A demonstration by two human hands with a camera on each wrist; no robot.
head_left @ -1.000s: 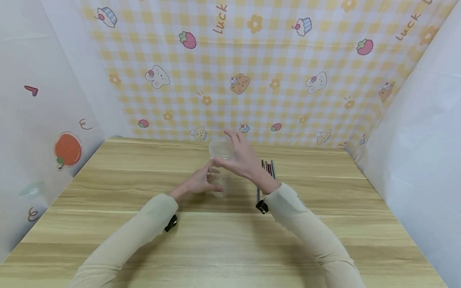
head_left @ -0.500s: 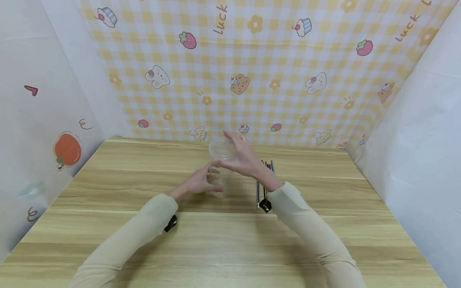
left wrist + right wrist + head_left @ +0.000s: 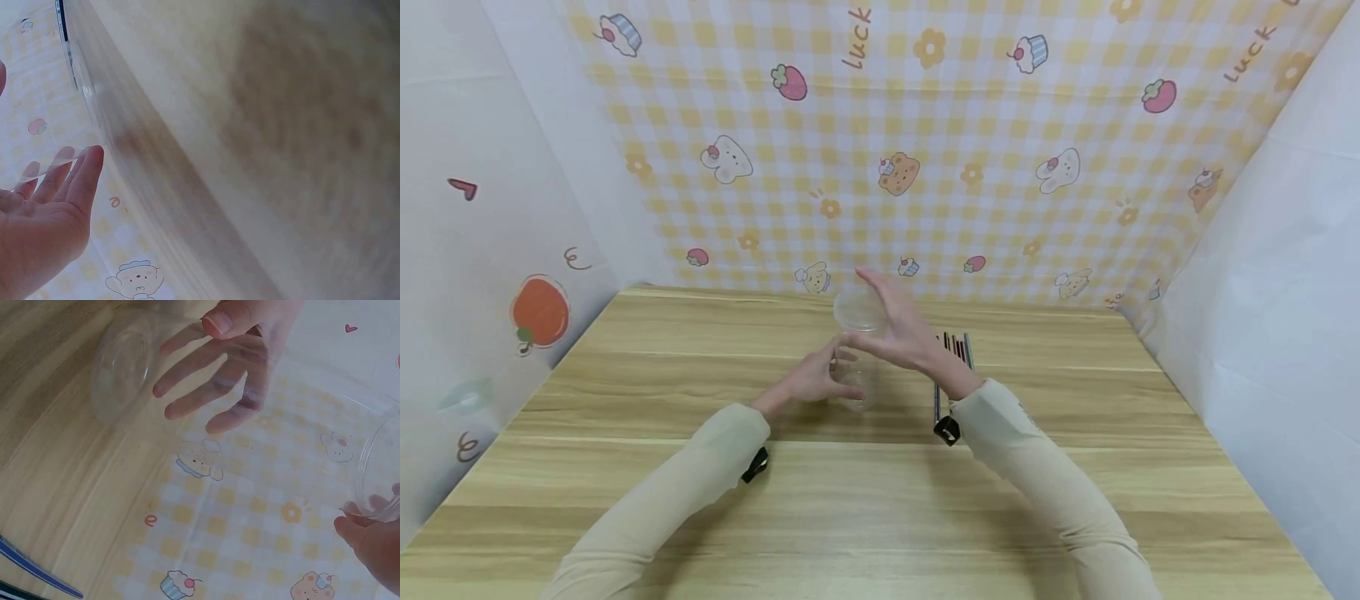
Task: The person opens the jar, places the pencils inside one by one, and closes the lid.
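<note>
Head view: right arm (image 3: pixel 958 377) partly hides sticks (image 3: pixel 969 346) near a clear cup (image 3: pixel 867 371).

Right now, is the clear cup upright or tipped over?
Upright: in the head view, the clear cup stands with its wide rim above its narrower base.

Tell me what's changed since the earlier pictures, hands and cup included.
Very little: the right hand edged its fingertips slightly left at the top of the cup. Nothing was newly grasped or let go. The left hand, cup and sticks stayed as they were.
</note>
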